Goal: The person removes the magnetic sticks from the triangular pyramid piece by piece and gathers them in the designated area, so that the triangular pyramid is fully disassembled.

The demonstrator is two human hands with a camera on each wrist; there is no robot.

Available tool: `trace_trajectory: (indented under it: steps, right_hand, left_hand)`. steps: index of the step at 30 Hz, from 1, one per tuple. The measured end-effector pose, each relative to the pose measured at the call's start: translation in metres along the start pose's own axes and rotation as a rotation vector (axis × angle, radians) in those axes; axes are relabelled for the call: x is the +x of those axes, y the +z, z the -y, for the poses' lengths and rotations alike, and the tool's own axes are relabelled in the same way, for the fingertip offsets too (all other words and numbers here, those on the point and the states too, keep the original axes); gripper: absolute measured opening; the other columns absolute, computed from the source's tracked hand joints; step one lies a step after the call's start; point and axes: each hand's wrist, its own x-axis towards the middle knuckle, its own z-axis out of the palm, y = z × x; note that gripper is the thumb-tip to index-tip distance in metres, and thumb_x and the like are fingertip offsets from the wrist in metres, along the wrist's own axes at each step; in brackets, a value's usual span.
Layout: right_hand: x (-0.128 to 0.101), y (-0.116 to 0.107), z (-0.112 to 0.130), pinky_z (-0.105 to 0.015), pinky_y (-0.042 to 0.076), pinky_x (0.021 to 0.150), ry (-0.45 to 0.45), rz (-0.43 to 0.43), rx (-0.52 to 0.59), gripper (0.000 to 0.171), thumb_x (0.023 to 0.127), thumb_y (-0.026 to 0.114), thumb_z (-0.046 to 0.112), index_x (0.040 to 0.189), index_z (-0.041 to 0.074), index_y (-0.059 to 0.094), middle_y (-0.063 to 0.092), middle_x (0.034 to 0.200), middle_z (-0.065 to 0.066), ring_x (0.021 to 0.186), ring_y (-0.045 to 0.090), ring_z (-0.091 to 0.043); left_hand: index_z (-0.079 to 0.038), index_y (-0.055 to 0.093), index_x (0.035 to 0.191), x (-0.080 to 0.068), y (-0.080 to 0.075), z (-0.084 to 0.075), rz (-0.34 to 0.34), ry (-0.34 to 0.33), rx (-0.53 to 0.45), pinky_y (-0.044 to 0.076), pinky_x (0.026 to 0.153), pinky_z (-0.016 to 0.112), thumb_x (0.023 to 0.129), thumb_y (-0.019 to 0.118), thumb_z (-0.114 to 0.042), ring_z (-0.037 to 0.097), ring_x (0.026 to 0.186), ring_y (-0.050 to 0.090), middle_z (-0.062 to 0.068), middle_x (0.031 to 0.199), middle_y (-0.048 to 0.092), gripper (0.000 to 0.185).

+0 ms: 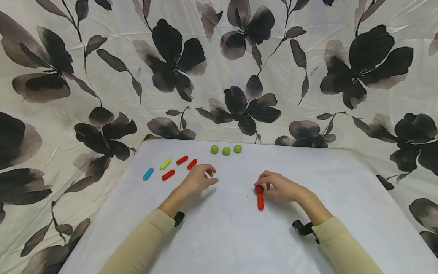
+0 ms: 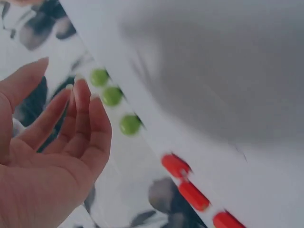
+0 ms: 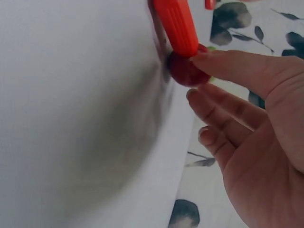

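A dark red ball sits at the far end of a bright red stick on the white table. My right hand pinches the ball between thumb and fingers; in the right wrist view, the thumb rests on the ball beside the end of the stick. The left hand hovers above the table with loosely bent fingers and nothing in it. Nearest to that hand lie red sticks, and its palm and fingers show in the left wrist view.
Three green balls line the table's back edge. At the back left lie another red stick, a yellow-green stick and a blue stick. Floral cloth hangs behind the white table.
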Motion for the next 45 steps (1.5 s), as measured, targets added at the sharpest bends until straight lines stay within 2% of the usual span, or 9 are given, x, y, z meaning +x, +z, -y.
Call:
trace_trajectory:
  steps: [3,9,15,19,24,30,37,45]
  right_hand:
    - [0.002,0.003,-0.001,-0.037,0.054,0.08,-0.009,0.007,-0.005,0.032,0.088,0.071,-0.006,0.119,0.002,0.074,0.067,0.109,-0.007,0.089,0.06,-0.019]
    - [0.005,0.005,-0.003,-0.027,0.05,0.073,0.079,-0.021,-0.024,0.03,0.087,0.079,0.001,0.117,0.002,0.076,0.069,0.096,0.0,0.081,0.056,-0.015]
    - [0.008,0.006,-0.005,-0.026,0.048,0.071,0.114,-0.056,-0.037,0.03,0.085,0.083,0.008,0.113,0.001,0.077,0.07,0.093,0.0,0.078,0.056,-0.012]
    - [0.01,0.003,-0.005,-0.026,0.05,0.069,0.099,-0.091,-0.027,0.026,0.084,0.084,0.009,0.107,0.001,0.078,0.071,0.089,-0.001,0.076,0.057,-0.011]
    - [0.011,0.003,-0.007,-0.025,0.05,0.068,0.119,-0.119,-0.01,0.022,0.082,0.085,0.009,0.102,0.002,0.078,0.071,0.086,-0.001,0.073,0.057,-0.009]
    - [0.013,0.008,-0.008,-0.023,0.049,0.067,0.138,-0.099,-0.009,0.024,0.083,0.086,0.011,0.103,0.001,0.078,0.07,0.086,0.0,0.072,0.055,-0.007]
    - [0.012,0.011,-0.007,-0.024,0.049,0.069,0.159,-0.106,-0.018,0.027,0.083,0.086,0.012,0.106,0.0,0.078,0.071,0.089,-0.001,0.074,0.056,-0.009]
    - [0.012,0.012,-0.007,-0.025,0.05,0.07,0.152,-0.108,-0.017,0.028,0.083,0.086,0.012,0.107,0.001,0.078,0.073,0.091,-0.002,0.077,0.057,-0.01]
  left_hand:
    - [-0.002,0.068,0.117,-0.002,0.01,-0.009,0.058,0.03,-0.017,0.053,0.077,0.031,0.093,0.077,-0.016,0.02,0.086,0.059,0.006,0.1,0.065,0.029]
    - [-0.001,0.068,0.116,-0.003,0.026,-0.021,0.151,0.071,-0.034,0.051,0.069,0.027,0.093,0.077,-0.015,0.018,0.081,0.058,0.003,0.097,0.063,0.029]
    - [-0.002,0.069,0.118,0.002,0.041,-0.032,0.268,0.088,-0.05,0.051,0.071,0.028,0.093,0.077,-0.021,0.017,0.085,0.059,0.001,0.099,0.063,0.033]
    - [-0.003,0.071,0.115,0.012,0.053,-0.043,0.309,0.106,-0.047,0.05,0.074,0.028,0.092,0.077,-0.025,0.016,0.085,0.06,-0.001,0.094,0.065,0.032]
    - [-0.002,0.072,0.112,0.023,0.066,-0.051,0.32,0.08,-0.054,0.048,0.071,0.027,0.093,0.076,-0.026,0.015,0.081,0.059,-0.001,0.088,0.067,0.031]
    - [-0.002,0.074,0.107,0.028,0.078,-0.046,0.291,0.047,-0.054,0.045,0.064,0.023,0.094,0.076,-0.022,0.012,0.072,0.056,-0.001,0.081,0.066,0.024]
    - [0.001,0.076,0.105,0.027,0.08,-0.043,0.247,0.046,-0.072,0.045,0.063,0.023,0.092,0.078,-0.018,0.012,0.072,0.056,0.001,0.083,0.068,0.023]
    - [0.001,0.077,0.103,0.027,0.078,-0.044,0.205,0.018,-0.033,0.048,0.069,0.027,0.091,0.079,-0.017,0.015,0.079,0.056,0.003,0.088,0.07,0.022]
